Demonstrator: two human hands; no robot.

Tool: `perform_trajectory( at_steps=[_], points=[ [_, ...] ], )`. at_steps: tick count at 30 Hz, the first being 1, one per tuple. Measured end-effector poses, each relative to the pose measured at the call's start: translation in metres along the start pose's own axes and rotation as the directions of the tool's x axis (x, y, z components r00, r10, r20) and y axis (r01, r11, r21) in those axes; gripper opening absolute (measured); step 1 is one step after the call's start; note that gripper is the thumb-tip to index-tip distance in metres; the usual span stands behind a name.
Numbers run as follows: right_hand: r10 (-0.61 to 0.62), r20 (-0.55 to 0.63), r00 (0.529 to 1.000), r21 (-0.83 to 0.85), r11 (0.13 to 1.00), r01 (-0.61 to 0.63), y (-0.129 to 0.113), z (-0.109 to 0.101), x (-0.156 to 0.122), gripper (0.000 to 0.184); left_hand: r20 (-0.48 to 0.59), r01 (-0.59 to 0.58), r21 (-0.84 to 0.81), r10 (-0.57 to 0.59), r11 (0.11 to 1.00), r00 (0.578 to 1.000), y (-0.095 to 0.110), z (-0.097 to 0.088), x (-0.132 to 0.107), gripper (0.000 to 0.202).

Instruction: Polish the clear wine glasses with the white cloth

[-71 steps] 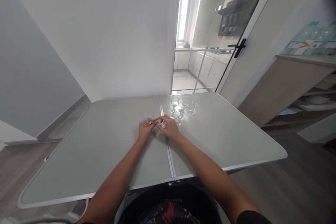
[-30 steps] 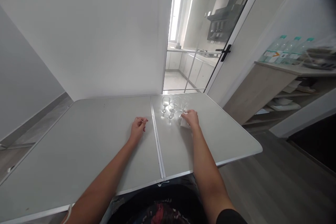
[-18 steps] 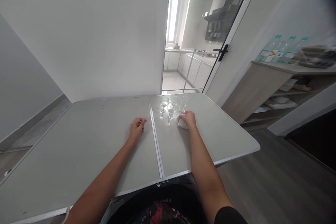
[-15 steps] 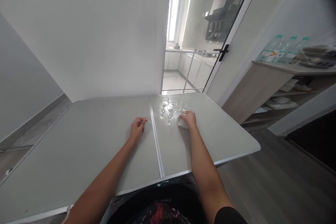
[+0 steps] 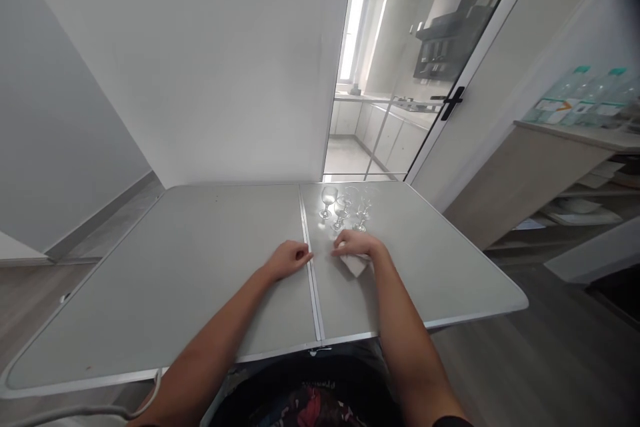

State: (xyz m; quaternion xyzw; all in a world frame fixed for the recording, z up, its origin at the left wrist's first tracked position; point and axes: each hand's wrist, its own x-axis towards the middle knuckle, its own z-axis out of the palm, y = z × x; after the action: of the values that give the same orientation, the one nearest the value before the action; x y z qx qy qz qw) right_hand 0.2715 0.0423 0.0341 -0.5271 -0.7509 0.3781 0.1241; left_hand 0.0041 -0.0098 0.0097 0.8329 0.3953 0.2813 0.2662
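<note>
1. The right hand (image 5: 357, 243) lies on a white cloth (image 5: 356, 265) just right of the frame's centre. Its fingers are curled down and closed over the cloth, which it presses to the counter (image 5: 175, 280).
2. One corner of the cloth sticks out below the hand, toward the lower edge of the frame.
3. The left hand (image 5: 290, 259) rests on the counter just left of the seam (image 5: 315, 307) that runs down the middle. Its fingers are curled together and nothing shows in it.
4. The two hands are near each other but apart, one on each side of the seam.
5. Four small stemmed glasses (image 5: 341, 209) stand upright in a tight cluster just above the right hand. The nearest one is close to the fingers; I cannot tell if it touches them.
6. A glass door (image 5: 453, 101) with a black handle is at upper right.
7. Bottles (image 5: 590, 95) stand on a shelf (image 5: 575, 137) at the right edge.
</note>
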Motion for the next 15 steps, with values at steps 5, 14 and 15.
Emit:
perform_trajectory(
  at_steps=[5,14,15],
  points=[
    [-0.421,-0.162,0.893,0.205,0.870,0.448,-0.054,0.061,0.024,0.023,0.179,-0.165,0.037,0.156,0.986,0.971,0.000,0.002,-0.004,0.025],
    [-0.413,-0.086,0.906,0.219,0.880,0.422,-0.055,0.078,0.033,0.025,0.163,-0.159,0.044,0.150,0.986,0.975,-0.004,0.003,-0.004,0.027],
    [-0.410,-0.090,0.908,0.220,0.881,0.420,-0.054,0.078,0.033,0.025,0.164,-0.157,0.046,0.148,0.987,0.975,-0.004,0.004,-0.004,0.027]
  ],
)
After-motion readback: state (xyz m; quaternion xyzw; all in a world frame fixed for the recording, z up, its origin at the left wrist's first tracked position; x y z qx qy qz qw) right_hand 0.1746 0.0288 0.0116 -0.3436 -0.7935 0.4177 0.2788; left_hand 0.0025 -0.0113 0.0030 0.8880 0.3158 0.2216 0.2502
